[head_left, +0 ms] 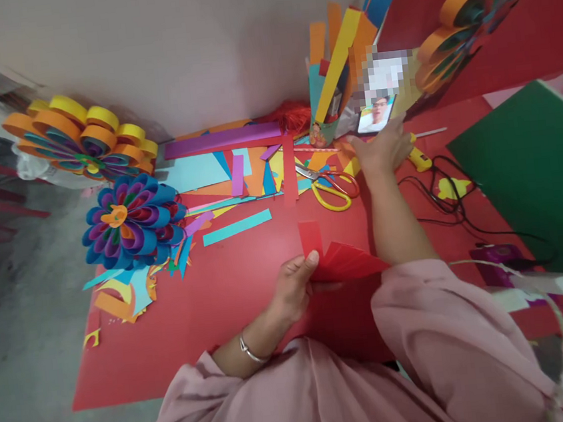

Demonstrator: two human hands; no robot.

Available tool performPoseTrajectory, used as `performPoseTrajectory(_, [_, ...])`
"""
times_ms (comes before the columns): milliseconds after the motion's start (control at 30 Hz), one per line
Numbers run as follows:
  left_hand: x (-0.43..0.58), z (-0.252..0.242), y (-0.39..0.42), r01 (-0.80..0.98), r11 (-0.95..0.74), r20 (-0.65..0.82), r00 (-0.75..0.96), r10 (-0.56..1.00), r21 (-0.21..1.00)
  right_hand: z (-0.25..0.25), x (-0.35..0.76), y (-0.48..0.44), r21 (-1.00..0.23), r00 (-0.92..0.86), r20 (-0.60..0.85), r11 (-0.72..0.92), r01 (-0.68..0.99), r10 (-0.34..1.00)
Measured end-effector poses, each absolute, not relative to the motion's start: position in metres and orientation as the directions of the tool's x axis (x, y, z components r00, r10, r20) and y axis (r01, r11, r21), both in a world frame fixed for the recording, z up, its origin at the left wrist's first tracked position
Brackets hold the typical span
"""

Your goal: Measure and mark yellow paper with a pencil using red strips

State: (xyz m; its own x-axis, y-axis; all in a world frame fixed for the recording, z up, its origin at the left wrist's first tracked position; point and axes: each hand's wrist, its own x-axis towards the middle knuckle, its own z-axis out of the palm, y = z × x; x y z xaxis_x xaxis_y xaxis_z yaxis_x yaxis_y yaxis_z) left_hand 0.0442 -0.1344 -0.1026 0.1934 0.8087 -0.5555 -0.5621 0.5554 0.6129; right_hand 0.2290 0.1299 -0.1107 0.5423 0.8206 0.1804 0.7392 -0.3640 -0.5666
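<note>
My left hand (292, 287) is closed, thumb on top, around red paper strips (350, 259) that fan out to the right over the table. One short strip stands up past the thumb. My right hand (383, 150) reaches away to the back right, at the lower edge of a phone (376, 115) with a lit screen. Its fingers are partly hidden, so whether it grips the phone does not show. Scissors (329, 182) with one red and one yellow handle loop lie left of that hand. A yellow tool (420, 156), perhaps a glue gun, lies just right of it.
A blue and purple paper flower (134, 221) and an orange and yellow one (85, 134) stand at the left. Coloured paper strips (237, 228) and offcuts cover the back. A black cord (455, 209) loops at right beside a green board (533, 164). The red table (214, 339) ends near my body.
</note>
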Motion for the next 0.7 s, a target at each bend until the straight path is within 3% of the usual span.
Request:
performPoseTrajectory(333, [0.042, -0.114, -0.133, -0.606, 0.561, -0.564, 0.214, 0.797, 0.563, -0.116, 0.248, 0.177, -0.46, 0.612, 0.117, -0.504, 0.731, 0.782])
performPoseTrajectory(700, [0.043, -0.115, -0.134, -0.586, 0.575, -0.572, 0.219, 0.79, 0.571, -0.125, 0.24, 0.189, -0.438, 0.593, 0.149, -0.484, 0.757, 0.792])
